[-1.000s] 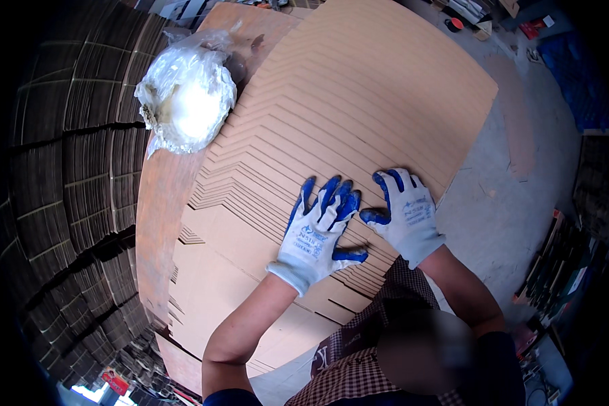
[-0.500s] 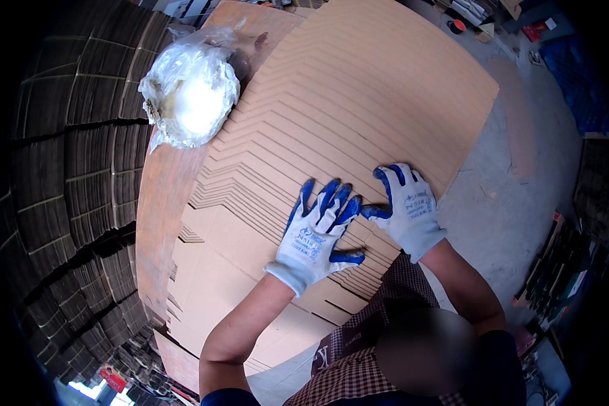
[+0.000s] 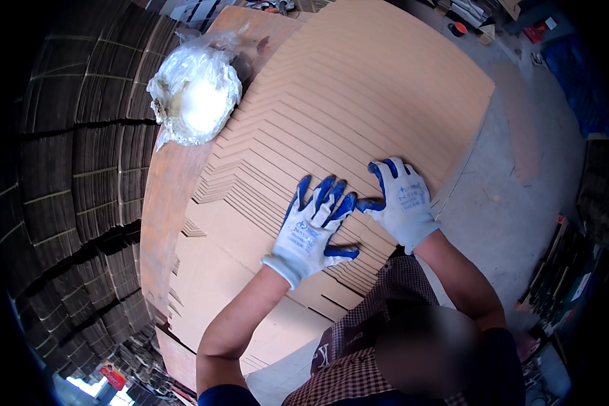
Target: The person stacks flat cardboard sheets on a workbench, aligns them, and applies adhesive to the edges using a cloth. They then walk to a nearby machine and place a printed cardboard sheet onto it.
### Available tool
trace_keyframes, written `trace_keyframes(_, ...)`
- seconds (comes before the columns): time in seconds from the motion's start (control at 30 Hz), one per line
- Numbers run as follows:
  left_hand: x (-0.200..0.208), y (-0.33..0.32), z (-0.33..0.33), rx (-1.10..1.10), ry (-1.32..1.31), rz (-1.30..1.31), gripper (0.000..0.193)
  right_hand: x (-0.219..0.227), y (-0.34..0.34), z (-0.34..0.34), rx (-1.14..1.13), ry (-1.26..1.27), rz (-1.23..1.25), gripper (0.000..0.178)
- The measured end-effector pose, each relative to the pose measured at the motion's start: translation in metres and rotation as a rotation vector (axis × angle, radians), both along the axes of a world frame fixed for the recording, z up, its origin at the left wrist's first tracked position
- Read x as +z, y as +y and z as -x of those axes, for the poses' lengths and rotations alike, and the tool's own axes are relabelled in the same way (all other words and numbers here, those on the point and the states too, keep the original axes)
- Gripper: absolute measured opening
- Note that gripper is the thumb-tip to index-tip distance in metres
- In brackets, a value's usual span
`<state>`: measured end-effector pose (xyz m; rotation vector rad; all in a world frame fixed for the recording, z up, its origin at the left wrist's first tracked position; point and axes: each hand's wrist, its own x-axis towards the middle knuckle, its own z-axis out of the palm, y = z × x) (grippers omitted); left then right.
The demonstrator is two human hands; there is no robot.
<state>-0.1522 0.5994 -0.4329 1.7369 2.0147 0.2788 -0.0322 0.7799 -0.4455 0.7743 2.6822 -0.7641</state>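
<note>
A fanned stack of brown cardboard sheets (image 3: 379, 88) lies in front of me, its stepped edges running across it in rows. My left hand (image 3: 312, 227), in a white work glove with blue coated fingers, rests flat on the stepped edges with fingers spread. To its right, my right hand (image 3: 400, 199), gloved the same way, lies on the sheets near their right side, fingers bent a little and thumb pointing at the left hand. Neither hand has a sheet in its grasp. Nearer to me a plain cardboard surface (image 3: 230, 237) shows below the fanned rows.
A clear plastic bundle (image 3: 199, 95) sits on the wooden board (image 3: 162, 210) along the left of the sheets. Tall strapped cardboard bundles (image 3: 95, 155) are piled at the far left. Grey floor (image 3: 501, 196) lies to the right, with dark flat pieces (image 3: 558, 271) stacked beyond.
Both hands have shifted slightly left and away from me, staying on the sheets. The view has moved a little too. Nothing has been picked up.
</note>
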Motion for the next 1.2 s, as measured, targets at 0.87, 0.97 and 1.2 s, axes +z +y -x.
trace_keyframes(0.87,0.002,-0.031,0.059,0.185,0.243,-0.056,0.061,0.01,-0.08,-0.112,-0.434,-0.007,0.515,0.043)
trace_keyframes(0.97,0.004,-0.031,0.059,0.192,0.218,-0.059,0.06,0.006,-0.075,-0.113,-0.47,0.088,0.59,0.037)
trace_keyframes(1.2,0.007,-0.029,0.059,0.203,0.185,-0.072,0.055,-0.001,-0.075,-0.113,-0.515,0.189,0.657,0.029)
